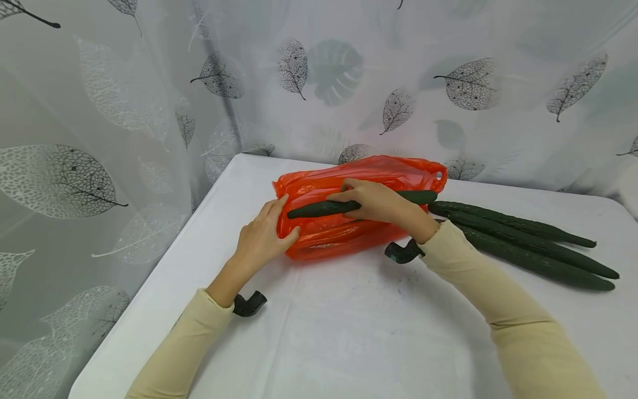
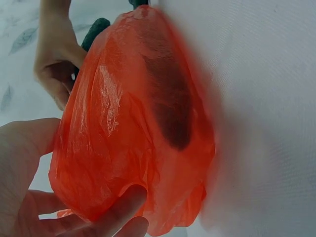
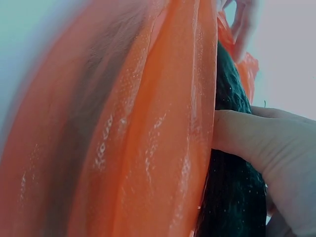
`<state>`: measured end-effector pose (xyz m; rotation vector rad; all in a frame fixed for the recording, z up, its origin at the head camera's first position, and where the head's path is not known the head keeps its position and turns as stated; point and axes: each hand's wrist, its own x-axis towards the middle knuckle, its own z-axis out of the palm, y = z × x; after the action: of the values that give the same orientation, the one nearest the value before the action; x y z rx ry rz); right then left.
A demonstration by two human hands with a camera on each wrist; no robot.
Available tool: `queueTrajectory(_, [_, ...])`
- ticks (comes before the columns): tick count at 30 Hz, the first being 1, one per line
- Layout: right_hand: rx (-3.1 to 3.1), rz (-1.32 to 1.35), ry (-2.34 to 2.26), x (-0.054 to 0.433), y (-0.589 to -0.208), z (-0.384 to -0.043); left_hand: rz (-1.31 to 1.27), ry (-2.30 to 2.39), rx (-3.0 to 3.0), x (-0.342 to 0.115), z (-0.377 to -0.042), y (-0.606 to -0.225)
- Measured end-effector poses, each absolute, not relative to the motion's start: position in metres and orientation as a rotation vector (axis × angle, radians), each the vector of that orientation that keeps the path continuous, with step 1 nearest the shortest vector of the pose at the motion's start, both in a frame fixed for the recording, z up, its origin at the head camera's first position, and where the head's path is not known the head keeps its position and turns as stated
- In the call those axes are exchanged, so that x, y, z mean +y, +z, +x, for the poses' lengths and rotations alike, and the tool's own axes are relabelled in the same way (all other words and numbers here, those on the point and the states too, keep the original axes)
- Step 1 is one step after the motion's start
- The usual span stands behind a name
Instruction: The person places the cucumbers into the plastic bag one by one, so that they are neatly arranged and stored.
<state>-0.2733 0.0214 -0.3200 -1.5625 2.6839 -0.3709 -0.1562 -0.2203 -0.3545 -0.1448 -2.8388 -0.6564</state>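
Note:
A dark green cucumber (image 1: 324, 208) lies along the top of a red plastic bag (image 1: 324, 244), and my right hand (image 1: 376, 202) grips it around its middle. The right wrist view shows the thumb across this cucumber (image 3: 234, 192), right beside the bag's film. At the bag's left end is my left hand (image 1: 261, 235), thumb and fingers spread apart; its fingertips (image 2: 131, 197) rest on the film in the left wrist view. Through the translucent film shows another long dark shape (image 2: 170, 108) inside the bag, like a cucumber.
Three more cucumbers (image 1: 528, 241) lie side by side on the white table (image 1: 359, 332), right of the bag. A leaf-patterned curtain (image 1: 344, 72) hangs behind and to the left. Black wrist-worn pieces (image 1: 402, 252) stick out under both sleeves.

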Motion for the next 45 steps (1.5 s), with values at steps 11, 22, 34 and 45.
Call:
queueTrajectory(11, [2.657,-1.643,-0.302,0.012,-0.328,-0.273,-0.148,-0.653,-2.855,-0.218,-0.155,-0.355])
queueTrajectory(22, [2.665,-1.64,-0.304,0.003,-0.328,-0.278,-0.149,-0.645,-2.843,-0.218,-0.155,-0.356])
queueTrajectory(34, [2.581,-1.623,-0.365,0.002,-0.335,-0.291,-0.161,-0.633,-2.829,-0.218,-0.155,-0.355])
queueTrajectory(45, [2.628,-1.617,-0.329,-0.004,-0.334,-0.298,-0.165,-0.637,-2.819,-0.219,-0.155,-0.352])
